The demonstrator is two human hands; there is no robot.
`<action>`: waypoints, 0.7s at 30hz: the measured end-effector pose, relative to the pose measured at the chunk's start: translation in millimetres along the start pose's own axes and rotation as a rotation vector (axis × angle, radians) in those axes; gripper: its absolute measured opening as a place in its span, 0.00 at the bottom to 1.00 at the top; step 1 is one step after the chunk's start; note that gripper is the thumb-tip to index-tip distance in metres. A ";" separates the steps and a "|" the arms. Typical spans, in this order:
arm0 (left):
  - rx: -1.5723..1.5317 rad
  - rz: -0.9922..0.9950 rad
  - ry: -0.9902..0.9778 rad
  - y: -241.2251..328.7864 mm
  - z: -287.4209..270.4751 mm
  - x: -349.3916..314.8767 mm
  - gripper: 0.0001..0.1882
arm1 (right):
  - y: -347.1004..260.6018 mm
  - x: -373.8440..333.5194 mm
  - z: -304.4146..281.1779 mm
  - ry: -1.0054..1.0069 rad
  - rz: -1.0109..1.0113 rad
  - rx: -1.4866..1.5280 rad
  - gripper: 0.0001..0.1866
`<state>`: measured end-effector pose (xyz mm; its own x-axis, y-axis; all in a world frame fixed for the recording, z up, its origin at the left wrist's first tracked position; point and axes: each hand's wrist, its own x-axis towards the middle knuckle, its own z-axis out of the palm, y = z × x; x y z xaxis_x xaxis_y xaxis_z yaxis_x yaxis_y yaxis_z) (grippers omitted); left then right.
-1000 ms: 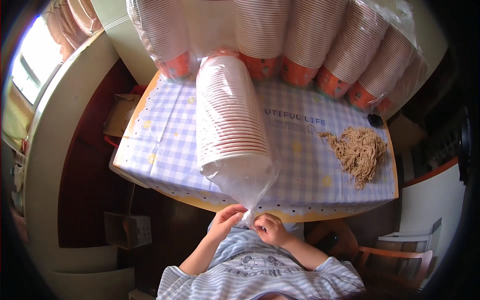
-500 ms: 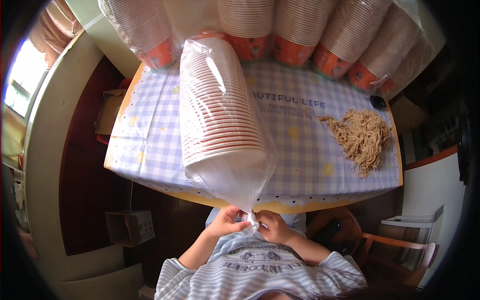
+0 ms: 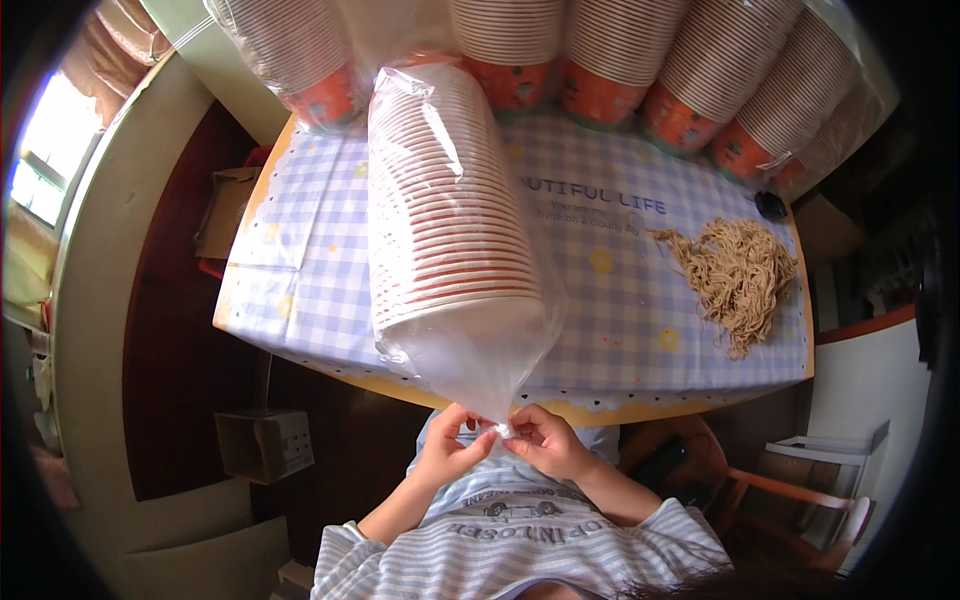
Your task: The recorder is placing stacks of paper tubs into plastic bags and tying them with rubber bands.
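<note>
A clear plastic bag (image 3: 470, 355) holding a long stack of paper cups (image 3: 455, 240) lies on the table, its gathered neck toward me. At the table's near edge, my left hand (image 3: 452, 447) pinches the twisted neck from the left. My right hand (image 3: 545, 440) grips the same neck from the right, fingertips close to those of the left. A small bunched white knot or twist of plastic shows between them; whether a string is in it I cannot tell.
More bagged cup stacks (image 3: 610, 80) stand along the far side of the checked tablecloth (image 3: 600, 330). A heap of beige string (image 3: 740, 280) lies at the right. A wooden chair (image 3: 790, 490) stands at lower right, a cardboard box (image 3: 265, 445) at lower left.
Both hands stay on the bag's neck, the fingertips now drawn in tighter. The plastic tail that hung below them is now mostly out of sight. The whole view has shifted slightly.
</note>
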<state>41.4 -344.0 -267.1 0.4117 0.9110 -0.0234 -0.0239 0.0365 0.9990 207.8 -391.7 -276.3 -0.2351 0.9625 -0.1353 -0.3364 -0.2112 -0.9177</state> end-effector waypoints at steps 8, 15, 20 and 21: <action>0.276 0.263 -0.161 18.9 -9.5 3.4 0.11 | 1.3 -8.8 -3.1 -0.005 -0.037 0.023 0.08; 0.318 0.230 -0.163 26.2 -3.2 4.1 0.14 | 3.6 -8.3 3.3 0.100 -0.081 -0.053 0.06; 0.425 0.289 -0.052 20.7 2.8 -2.0 0.13 | -6.5 -8.2 7.5 0.134 -0.124 -0.287 0.05; 0.481 0.349 -0.011 21.9 3.5 -2.5 0.12 | -8.8 -8.0 8.9 0.137 -0.167 -0.372 0.05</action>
<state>43.1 -346.9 -245.1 0.4633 0.8311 0.3077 0.2547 -0.4574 0.8520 204.6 -399.0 -263.8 -0.0741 0.9973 0.0010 -0.0014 0.0009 -1.0000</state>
